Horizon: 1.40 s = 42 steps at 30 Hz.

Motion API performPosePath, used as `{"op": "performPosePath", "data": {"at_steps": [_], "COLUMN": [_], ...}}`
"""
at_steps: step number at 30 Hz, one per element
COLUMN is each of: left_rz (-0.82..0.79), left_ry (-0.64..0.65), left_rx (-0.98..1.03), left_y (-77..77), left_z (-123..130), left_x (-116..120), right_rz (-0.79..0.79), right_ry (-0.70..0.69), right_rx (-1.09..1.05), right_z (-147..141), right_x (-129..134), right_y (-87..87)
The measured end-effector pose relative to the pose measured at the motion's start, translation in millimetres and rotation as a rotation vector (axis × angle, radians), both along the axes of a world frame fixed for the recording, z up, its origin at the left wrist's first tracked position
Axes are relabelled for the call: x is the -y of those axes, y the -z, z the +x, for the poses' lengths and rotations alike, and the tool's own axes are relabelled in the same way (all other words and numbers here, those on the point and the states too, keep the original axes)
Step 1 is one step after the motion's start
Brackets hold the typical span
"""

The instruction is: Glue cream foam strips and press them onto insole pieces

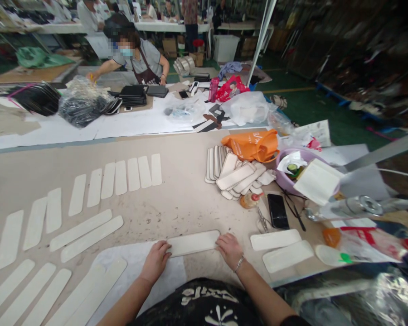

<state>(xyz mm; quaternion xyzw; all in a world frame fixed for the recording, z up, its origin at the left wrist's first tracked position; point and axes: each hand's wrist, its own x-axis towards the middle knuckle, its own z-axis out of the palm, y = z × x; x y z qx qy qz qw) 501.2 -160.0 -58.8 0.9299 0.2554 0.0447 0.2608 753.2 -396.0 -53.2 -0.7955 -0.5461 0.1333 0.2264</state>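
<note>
A long off-white strip with rounded corners (193,243) lies flat before me on the table, partly over a white sheet (139,260). The fingers of my left hand (157,259) are bent and pressed together at its left end. At the other end, my right hand (230,250) has its thumb and fingers closed on the corner. Two similar strips (287,257) rest to the right of my right hand. Many more pale strips (91,230) are spread in rows to the left.
A pile of edged strips (236,174) sits beside an orange bag (255,146). Nearby are a glue bottle (250,200), scissors (264,222), a black phone (278,211) and a purple basin (284,181). Across the table a masked co-worker (139,61) handles black pieces.
</note>
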Motion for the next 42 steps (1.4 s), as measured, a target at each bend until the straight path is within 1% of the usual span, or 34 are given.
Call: {"op": "performPosePath", "data": {"at_steps": [7, 14, 18, 20, 22, 24, 28, 29, 31, 32, 34, 39, 42], "left_rz": [-0.040, -0.069, -0.081, -0.087, -0.088, -0.084, -0.067, -0.065, -0.068, -0.073, -0.091, -0.200, -0.253], "left_ry": [-0.010, -0.014, -0.024, -0.025, -0.021, -0.015, -0.003, 0.000, 0.004, 0.003, -0.009, -0.093, -0.164], "left_rx": [0.019, 0.009, 0.003, 0.006, 0.011, 0.015, 0.014, 0.009, -0.005, -0.012, -0.024, 0.003, 0.032], "left_y": [2.5, -3.2, -5.6, -6.2, -6.2, -5.0, -1.3, -1.1, -2.0, -2.9, -5.2, -8.0, -5.2], "left_z": [-0.1, 3.3, 3.0, 2.6, 2.6, 2.9, 5.1, 5.8, 7.2, 7.9, 8.9, 12.1, 10.2], "left_x": [-1.0, -0.9, 1.3, 2.0, 2.5, 2.5, 0.5, 0.0, -1.0, -1.4, -2.1, 0.3, 5.2], "right_rz": [-0.024, -0.069, -0.097, -0.096, -0.084, -0.069, -0.060, -0.068, -0.101, -0.119, -0.149, -0.238, -0.261], "right_ry": [0.012, 0.050, 0.094, 0.089, 0.039, -0.053, -0.287, -0.326, -0.344, -0.333, -0.285, -0.082, -0.052], "right_rx": [0.026, 0.035, 0.050, 0.059, 0.062, 0.053, -0.015, -0.031, -0.051, -0.054, -0.047, 0.048, 0.103], "right_z": [-1.9, -5.5, -16.3, -26.2, -38.9, -52.8, -74.1, -76.9, -78.9, -77.9, -71.6, -38.6, -24.4], "right_x": [-0.8, -3.1, -0.6, -0.2, -4.4, -15.9, -55.2, -64.2, -74.8, -75.4, -66.4, -14.5, 3.8], "right_y": [-3.0, -10.3, -16.3, -18.5, -20.1, -21.3, -22.5, -22.0, -19.2, -16.6, -9.8, 5.4, 9.0]}}
